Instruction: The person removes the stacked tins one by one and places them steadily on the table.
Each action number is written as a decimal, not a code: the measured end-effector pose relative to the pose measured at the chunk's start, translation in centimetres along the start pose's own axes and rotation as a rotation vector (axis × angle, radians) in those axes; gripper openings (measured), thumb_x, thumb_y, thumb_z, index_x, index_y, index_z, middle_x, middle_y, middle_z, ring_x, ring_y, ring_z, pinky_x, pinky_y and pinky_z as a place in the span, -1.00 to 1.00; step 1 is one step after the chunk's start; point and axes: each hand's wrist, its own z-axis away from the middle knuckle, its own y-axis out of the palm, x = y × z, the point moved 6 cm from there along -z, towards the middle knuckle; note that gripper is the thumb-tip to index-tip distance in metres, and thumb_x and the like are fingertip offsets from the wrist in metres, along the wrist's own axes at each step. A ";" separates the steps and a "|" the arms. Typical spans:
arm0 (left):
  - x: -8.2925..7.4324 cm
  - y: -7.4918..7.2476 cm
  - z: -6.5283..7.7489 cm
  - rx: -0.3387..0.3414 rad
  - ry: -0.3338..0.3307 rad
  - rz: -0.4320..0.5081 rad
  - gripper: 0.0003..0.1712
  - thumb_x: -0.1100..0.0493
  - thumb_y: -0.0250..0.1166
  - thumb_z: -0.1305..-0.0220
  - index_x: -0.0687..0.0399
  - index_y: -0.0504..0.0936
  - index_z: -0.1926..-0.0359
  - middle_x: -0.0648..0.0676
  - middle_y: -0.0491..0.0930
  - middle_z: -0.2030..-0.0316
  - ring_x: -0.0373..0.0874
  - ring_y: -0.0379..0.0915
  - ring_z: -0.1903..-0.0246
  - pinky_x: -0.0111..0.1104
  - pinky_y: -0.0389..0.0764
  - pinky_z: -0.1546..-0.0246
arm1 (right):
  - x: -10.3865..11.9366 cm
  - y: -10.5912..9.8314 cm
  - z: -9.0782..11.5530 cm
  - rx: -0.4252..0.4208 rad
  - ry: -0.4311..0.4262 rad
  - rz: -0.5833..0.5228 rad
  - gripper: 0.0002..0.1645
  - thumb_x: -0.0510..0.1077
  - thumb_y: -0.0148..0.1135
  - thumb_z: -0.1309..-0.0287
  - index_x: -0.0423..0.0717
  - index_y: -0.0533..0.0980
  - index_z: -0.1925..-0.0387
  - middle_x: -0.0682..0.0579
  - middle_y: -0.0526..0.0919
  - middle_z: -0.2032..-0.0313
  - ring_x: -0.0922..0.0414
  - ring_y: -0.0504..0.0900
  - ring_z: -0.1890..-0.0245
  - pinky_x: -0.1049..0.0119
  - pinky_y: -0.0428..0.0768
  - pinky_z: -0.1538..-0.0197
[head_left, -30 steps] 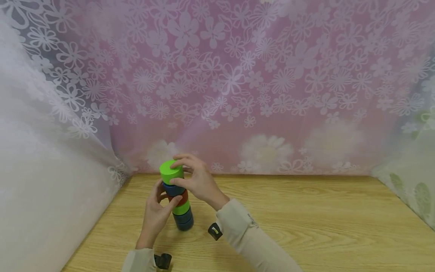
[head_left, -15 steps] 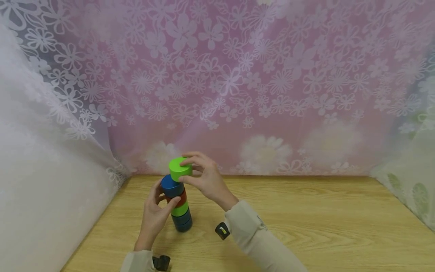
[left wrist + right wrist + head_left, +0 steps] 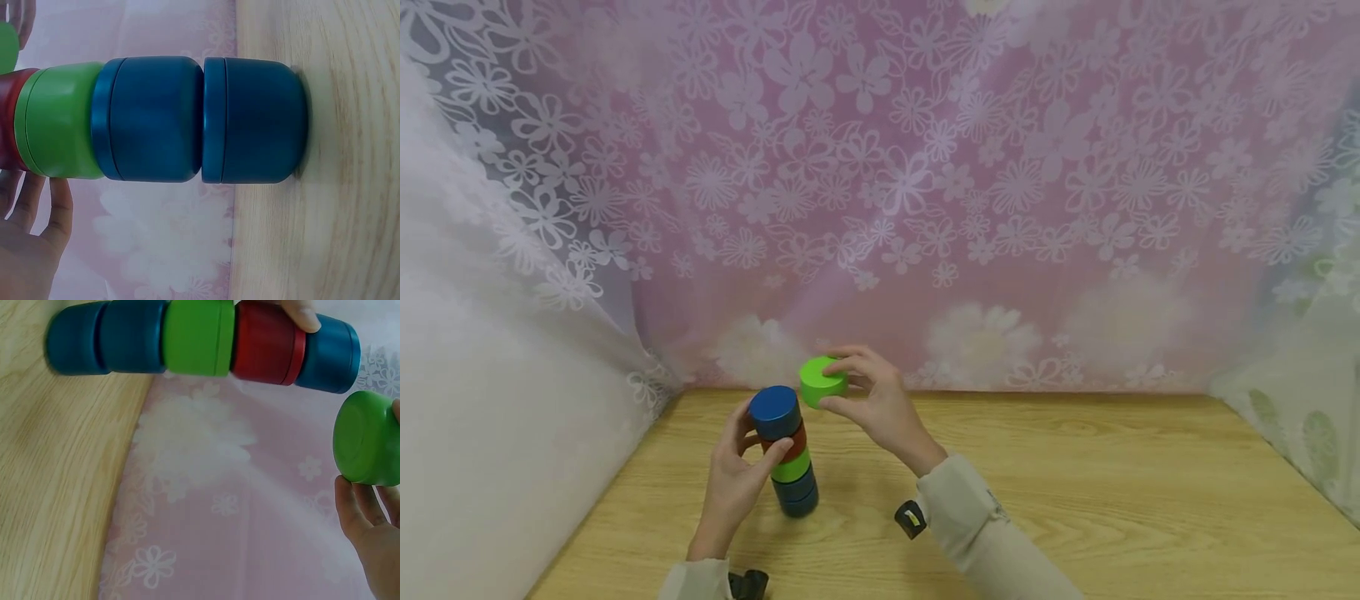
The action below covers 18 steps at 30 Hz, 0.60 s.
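Note:
A stack of small round lidded tins stands on the table, leaning a little in the head view. From the bottom come two dark blue tins (image 3: pixel 262 122), a green tin (image 3: pixel 65 122), a red tin (image 3: pixel 265 344) and a blue tin (image 3: pixel 775 411) on top. My left hand (image 3: pixel 730 483) grips the stack at its upper part, with the thumb across the red tin. Just right of the top, my right hand (image 3: pixel 880 408) holds another green tin (image 3: pixel 822 385) in the air between thumb and fingers. Its flat base faces the right wrist view, apart from the stack.
The wood-grain table (image 3: pixel 1060 483) extends to the right of the stack. A pink flowered curtain (image 3: pixel 925 208) hangs behind it, and a whitish sheet (image 3: pixel 490 400) closes off the left side. Dark wrist cameras (image 3: pixel 911 519) sit at both cuffs.
My right hand has lifted the green tin off the top of the stack and moved it to the right, uncovering the blue tin. My left hand keeps its grip on the stack.

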 end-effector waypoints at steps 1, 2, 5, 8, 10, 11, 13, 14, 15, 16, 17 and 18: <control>0.0 0.0 0.0 -0.001 -0.005 0.001 -0.20 0.47 0.47 -0.13 0.33 0.34 -0.37 0.25 0.57 -0.12 -0.42 0.45 -0.04 -0.59 0.49 0.03 | -0.1 -0.1 0.1 -0.001 0.004 0.007 -0.61 -0.46 0.50 -0.02 -0.34 0.63 0.06 -0.20 0.55 -0.17 -0.11 0.61 -0.12 0.20 0.63 -0.12; 0.0 0.0 0.0 -0.001 -0.007 -0.001 -0.20 0.47 0.47 -0.14 0.33 0.34 -0.37 0.25 0.57 -0.12 -0.42 0.45 -0.03 -0.59 0.49 0.03 | -0.3 -0.2 0.2 -0.002 0.006 0.014 -0.61 -0.46 0.50 -0.02 -0.34 0.63 0.06 -0.21 0.54 -0.17 -0.11 0.61 -0.13 0.20 0.62 -0.12; -0.1 -0.1 0.0 -0.002 -0.005 -0.004 -0.21 0.46 0.47 -0.14 0.33 0.34 -0.37 0.26 0.57 -0.12 -0.42 0.46 -0.04 -0.59 0.49 0.03 | -0.6 -0.5 0.4 -0.005 0.008 0.031 -0.61 -0.46 0.51 -0.01 -0.33 0.63 0.07 -0.21 0.55 -0.17 -0.12 0.60 -0.14 0.23 0.62 -0.13; -0.1 -0.1 0.0 -0.003 -0.002 -0.005 -0.22 0.46 0.47 -0.16 0.32 0.35 -0.37 0.25 0.58 -0.11 -0.42 0.46 -0.04 -0.58 0.50 0.03 | -0.8 -0.7 0.6 -0.006 0.003 0.039 -0.60 -0.46 0.52 0.01 -0.33 0.63 0.08 -0.21 0.55 -0.16 -0.12 0.59 -0.14 0.25 0.62 -0.12; -0.1 -0.2 0.0 -0.006 -0.002 -0.002 -0.23 0.47 0.46 -0.15 0.32 0.35 -0.37 0.25 0.58 -0.10 -0.42 0.46 -0.03 -0.58 0.50 0.04 | -0.9 -0.9 0.7 -0.003 0.002 0.040 -0.60 -0.47 0.52 0.01 -0.34 0.63 0.09 -0.20 0.55 -0.16 -0.12 0.59 -0.14 0.25 0.61 -0.13; -0.1 -0.2 0.0 -0.009 -0.003 0.001 -0.23 0.47 0.46 -0.15 0.31 0.36 -0.36 0.24 0.58 -0.10 -0.42 0.47 -0.03 -0.58 0.50 0.04 | -1.0 -0.9 0.8 -0.002 0.003 0.040 -0.60 -0.47 0.52 0.02 -0.34 0.63 0.09 -0.21 0.55 -0.16 -0.12 0.58 -0.15 0.24 0.61 -0.14; -0.1 -0.3 0.0 -0.015 -0.004 0.001 -0.23 0.47 0.47 -0.14 0.32 0.36 -0.36 0.24 0.58 -0.09 -0.42 0.47 -0.03 -0.58 0.50 0.04 | -1.2 -1.2 0.9 0.000 0.011 0.041 -0.61 -0.48 0.52 0.02 -0.34 0.63 0.09 -0.21 0.55 -0.17 -0.13 0.58 -0.16 0.20 0.61 -0.15; -0.2 -0.3 0.0 -0.015 -0.002 0.001 -0.22 0.48 0.47 -0.14 0.32 0.36 -0.36 0.24 0.58 -0.09 -0.42 0.47 -0.03 -0.58 0.50 0.04 | -1.3 -1.3 1.0 -0.001 0.017 0.043 -0.61 -0.48 0.51 0.02 -0.34 0.63 0.10 -0.21 0.55 -0.17 -0.13 0.57 -0.16 0.17 0.61 -0.15; -0.2 -0.2 0.0 -0.014 0.004 0.001 -0.22 0.47 0.47 -0.14 0.32 0.36 -0.36 0.25 0.58 -0.09 -0.41 0.47 -0.03 -0.58 0.50 0.04 | -1.4 -1.5 1.1 -0.004 0.025 0.045 -0.61 -0.49 0.51 0.02 -0.34 0.63 0.10 -0.21 0.55 -0.17 -0.14 0.57 -0.17 0.15 0.60 -0.16; -0.2 -0.2 0.0 -0.013 0.002 0.004 -0.22 0.47 0.48 -0.13 0.32 0.36 -0.36 0.24 0.58 -0.10 -0.42 0.47 -0.03 -0.58 0.50 0.03 | -1.5 -1.7 1.2 -0.007 0.035 0.049 -0.61 -0.49 0.51 0.03 -0.34 0.63 0.10 -0.21 0.55 -0.18 -0.14 0.56 -0.18 0.15 0.60 -0.16; -0.2 -0.1 0.0 -0.011 0.007 -0.001 -0.22 0.47 0.48 -0.13 0.33 0.36 -0.36 0.25 0.58 -0.10 -0.42 0.47 -0.04 -0.58 0.50 0.03 | -1.6 -1.8 1.4 -0.010 0.044 0.054 -0.61 -0.49 0.51 0.02 -0.33 0.63 0.10 -0.20 0.55 -0.18 -0.14 0.55 -0.18 0.14 0.60 -0.16; -0.2 -0.1 0.1 -0.009 0.012 -0.002 -0.22 0.47 0.48 -0.13 0.33 0.36 -0.36 0.25 0.58 -0.11 -0.42 0.47 -0.04 -0.58 0.50 0.03 | -1.7 -2.0 1.5 -0.012 0.051 0.059 -0.62 -0.49 0.51 0.02 -0.33 0.63 0.11 -0.21 0.55 -0.18 -0.14 0.55 -0.19 0.14 0.60 -0.17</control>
